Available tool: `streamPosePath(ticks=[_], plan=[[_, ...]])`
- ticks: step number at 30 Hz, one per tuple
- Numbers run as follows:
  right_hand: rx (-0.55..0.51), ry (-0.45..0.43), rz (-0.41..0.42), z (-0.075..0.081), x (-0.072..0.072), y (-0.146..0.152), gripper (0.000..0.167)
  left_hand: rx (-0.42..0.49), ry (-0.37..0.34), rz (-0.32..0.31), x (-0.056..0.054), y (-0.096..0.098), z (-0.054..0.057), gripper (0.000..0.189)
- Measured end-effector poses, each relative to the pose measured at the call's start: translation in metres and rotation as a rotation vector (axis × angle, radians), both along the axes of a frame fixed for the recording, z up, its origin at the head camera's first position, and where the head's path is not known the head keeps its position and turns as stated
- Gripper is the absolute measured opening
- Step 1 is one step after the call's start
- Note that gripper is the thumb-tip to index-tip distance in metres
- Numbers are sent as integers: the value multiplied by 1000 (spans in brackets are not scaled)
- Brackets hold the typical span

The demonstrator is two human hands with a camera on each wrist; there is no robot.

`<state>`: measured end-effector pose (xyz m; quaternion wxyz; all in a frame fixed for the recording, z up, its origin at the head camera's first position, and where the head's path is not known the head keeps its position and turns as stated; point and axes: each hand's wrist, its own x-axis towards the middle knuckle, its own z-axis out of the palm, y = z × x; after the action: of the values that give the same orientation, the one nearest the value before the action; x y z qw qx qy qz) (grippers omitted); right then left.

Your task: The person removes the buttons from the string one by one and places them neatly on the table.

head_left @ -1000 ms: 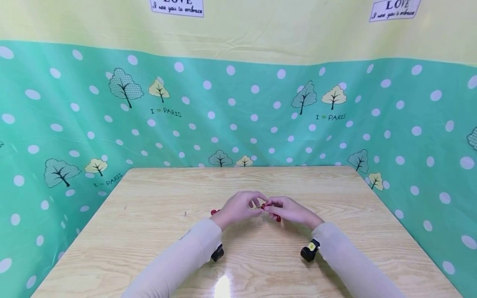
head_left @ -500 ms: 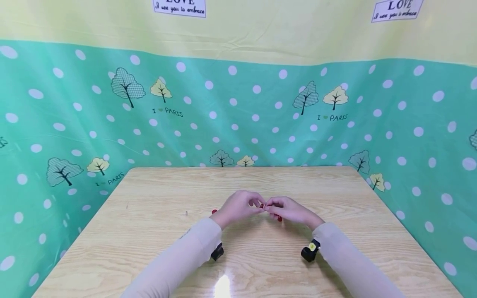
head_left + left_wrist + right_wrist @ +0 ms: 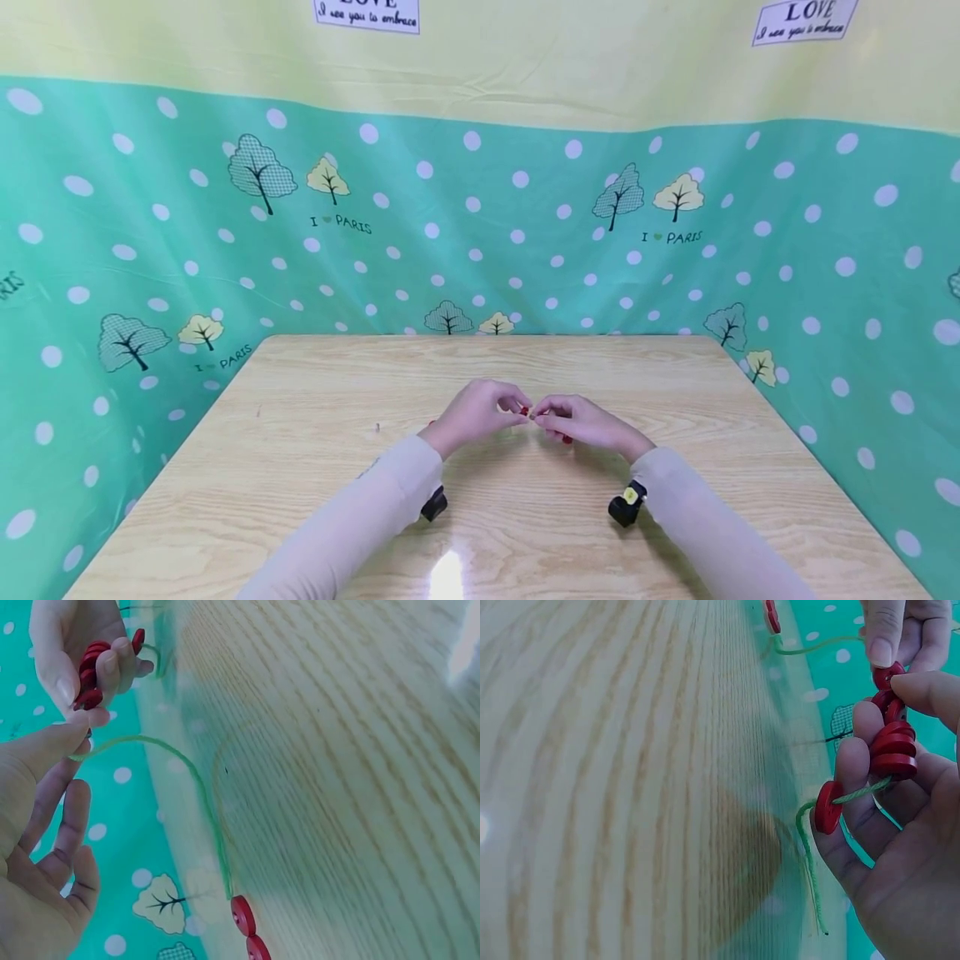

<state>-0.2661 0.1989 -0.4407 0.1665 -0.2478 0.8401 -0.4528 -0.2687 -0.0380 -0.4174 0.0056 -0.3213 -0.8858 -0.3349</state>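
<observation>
Several red buttons [image 3: 894, 742] are threaded on a green string [image 3: 184, 761]. My left hand [image 3: 478, 414] pinches a red button [image 3: 887, 675] at the end of this row between thumb and fingertips, its other fingers loosely bent. Facing it, my right hand [image 3: 588, 423] grips the row, the thumb pressing one button while the others lie along the curled fingers. Near the right little finger, another red button [image 3: 829, 807] hangs on the string, whose loose tail droops below. From the left fingertips the string arcs down to more red buttons [image 3: 242, 916] by the tabletop.
Both hands are over the middle of a light wooden table [image 3: 360, 500]. A green dotted cloth [image 3: 390, 208] surrounds its back and sides. Black wrist cameras [image 3: 624, 506] sit under the sleeves. A small dark mark [image 3: 378, 427] shows on the wood left of the hands.
My left fingertips stay close to the right ones, with small shifts at the buttons. A lighter bit now shows between the fingertips. Less of the red buttons behind the left wrist is visible.
</observation>
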Motion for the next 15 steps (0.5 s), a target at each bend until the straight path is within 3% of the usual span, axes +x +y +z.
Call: streamPosePath(ticks=[15], plan=[[-8, -18, 4, -2, -3, 0, 36, 23, -17, 20, -4, -6, 2, 20]])
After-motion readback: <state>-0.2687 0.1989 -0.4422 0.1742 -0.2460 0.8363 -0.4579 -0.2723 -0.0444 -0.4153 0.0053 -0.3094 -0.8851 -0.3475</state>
